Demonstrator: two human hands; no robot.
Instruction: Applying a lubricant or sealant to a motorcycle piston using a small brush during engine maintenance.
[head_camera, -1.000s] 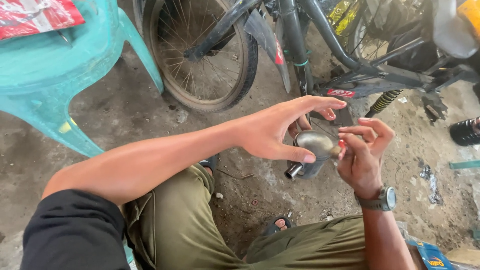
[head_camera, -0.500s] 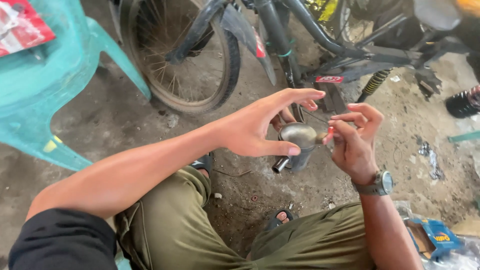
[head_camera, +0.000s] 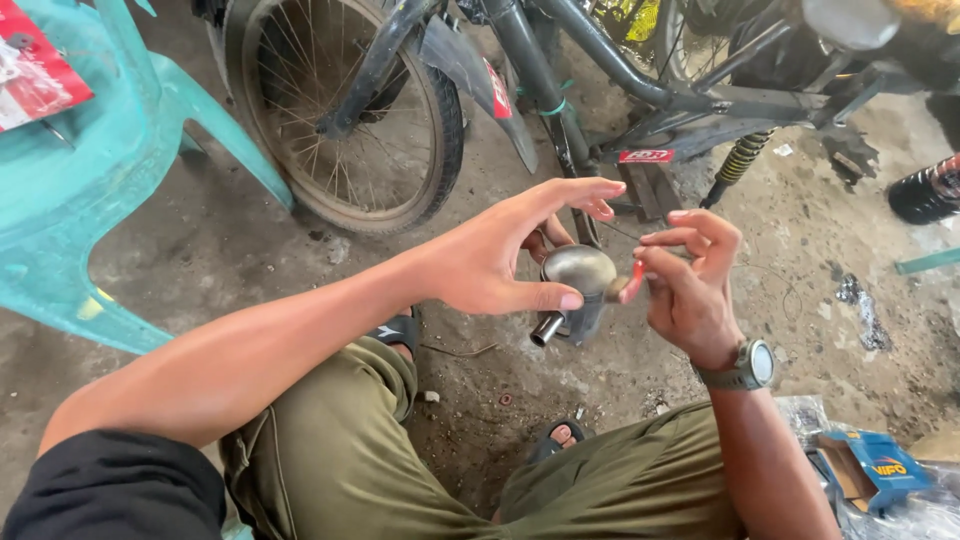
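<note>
My left hand (head_camera: 505, 250) grips a grey metal piston (head_camera: 578, 280) between thumb and fingers, its domed top up and a metal pin (head_camera: 547, 328) sticking out of its lower left side. My right hand (head_camera: 690, 285), with a wristwatch (head_camera: 748, 365) on its wrist, pinches a small red-tipped piece (head_camera: 634, 275) against the piston's right side. Both hands hover above my knees in olive trousers.
A motorcycle stands ahead, with its spoked wheel (head_camera: 350, 120), black frame (head_camera: 600, 60) and a yellow-black shock spring (head_camera: 738, 160). A turquoise plastic chair (head_camera: 90, 180) is at the left. A blue cardboard box (head_camera: 875, 470) on plastic wrap lies at the lower right. The ground is dirty concrete.
The view has shifted slightly. My hands keep the piston between them; the right fingers have stayed pinched at its right side.
</note>
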